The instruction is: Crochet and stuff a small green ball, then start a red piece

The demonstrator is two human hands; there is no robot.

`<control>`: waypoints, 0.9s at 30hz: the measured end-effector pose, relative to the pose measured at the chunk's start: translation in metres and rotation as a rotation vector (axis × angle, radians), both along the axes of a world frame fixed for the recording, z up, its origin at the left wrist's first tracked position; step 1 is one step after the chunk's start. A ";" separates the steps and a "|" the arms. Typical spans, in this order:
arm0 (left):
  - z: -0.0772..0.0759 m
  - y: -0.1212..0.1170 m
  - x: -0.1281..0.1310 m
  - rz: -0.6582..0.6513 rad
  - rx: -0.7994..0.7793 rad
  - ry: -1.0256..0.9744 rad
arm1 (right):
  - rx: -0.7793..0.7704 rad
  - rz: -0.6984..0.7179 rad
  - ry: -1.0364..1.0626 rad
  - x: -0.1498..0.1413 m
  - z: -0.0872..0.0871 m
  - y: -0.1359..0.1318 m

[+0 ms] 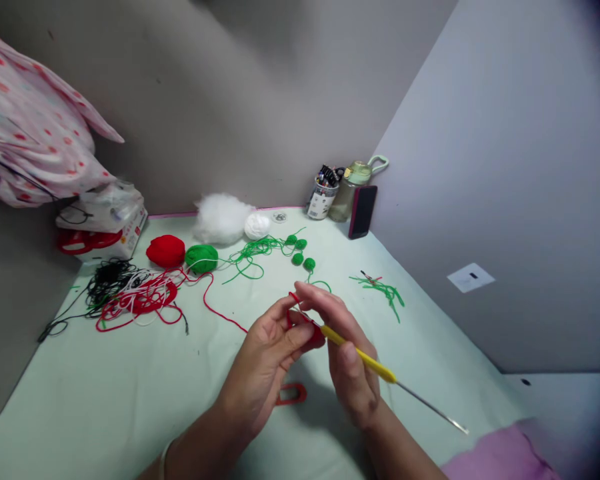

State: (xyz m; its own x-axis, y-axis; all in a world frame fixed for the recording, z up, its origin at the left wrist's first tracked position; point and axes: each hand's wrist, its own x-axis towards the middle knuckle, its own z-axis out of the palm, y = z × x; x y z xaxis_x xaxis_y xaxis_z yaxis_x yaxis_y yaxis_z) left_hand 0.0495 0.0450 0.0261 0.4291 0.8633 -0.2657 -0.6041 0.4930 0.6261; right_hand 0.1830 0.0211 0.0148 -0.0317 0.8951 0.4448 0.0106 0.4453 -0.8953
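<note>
Between the thumb and fingers of my left hand (pixel 267 353) is a small piece of red crochet work (pixel 314 340), partly hidden by the fingers. Red yarn (pixel 219 313) loops over my left index finger and trails back across the table to the left. My right hand (pixel 353 360) grips a crochet hook (pixel 360 355) by its yellow handle. One metal end of the hook meets the red work; the other points down to the right. Under the hands lies an orange-red, scissor-like handle loop (pixel 293 394), mostly covered by my left hand.
Behind the hands lie a red yarn ball (pixel 166 251), a green yarn ball (pixel 201 259), white stuffing (pixel 223 219) and small green crocheted balls (pixel 301 245). Tangled yarn (pixel 140 297) spreads left. A pen cup (pixel 322 197), bottle (pixel 347 193) and phone (pixel 363 212) stand at the back; green scraps (pixel 387 291) lie right.
</note>
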 end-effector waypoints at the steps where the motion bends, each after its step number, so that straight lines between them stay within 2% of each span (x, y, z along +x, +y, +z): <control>1: 0.000 0.000 -0.001 0.031 -0.004 0.023 | -0.004 -0.050 -0.020 0.000 -0.001 0.001; 3: 0.000 0.000 -0.003 0.095 0.016 0.083 | -0.024 -0.139 -0.062 0.000 -0.003 0.004; 5: -0.001 0.000 -0.006 0.132 0.072 0.146 | -0.056 -0.166 -0.038 0.001 -0.007 0.008; 10: -0.005 0.003 -0.010 0.127 0.204 0.236 | -0.131 -0.034 0.212 0.003 -0.013 0.017; 17: -0.007 0.009 -0.015 0.131 0.273 0.339 | -0.303 -0.019 0.350 0.003 -0.011 0.020; 22: -0.002 0.013 -0.024 0.025 0.363 0.326 | -0.311 -0.069 0.361 0.003 -0.010 0.021; 27: -0.001 0.016 -0.024 -0.009 0.322 0.329 | -0.266 -0.084 0.330 0.001 -0.009 0.021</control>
State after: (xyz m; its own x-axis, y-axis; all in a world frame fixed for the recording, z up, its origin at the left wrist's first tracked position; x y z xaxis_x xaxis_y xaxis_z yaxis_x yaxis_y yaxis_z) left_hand 0.0254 0.0609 0.0253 0.3749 0.9207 -0.1082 -0.3441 0.2466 0.9060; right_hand 0.1838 0.0425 0.0063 0.1515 0.9733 0.1723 -0.2690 0.2083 -0.9403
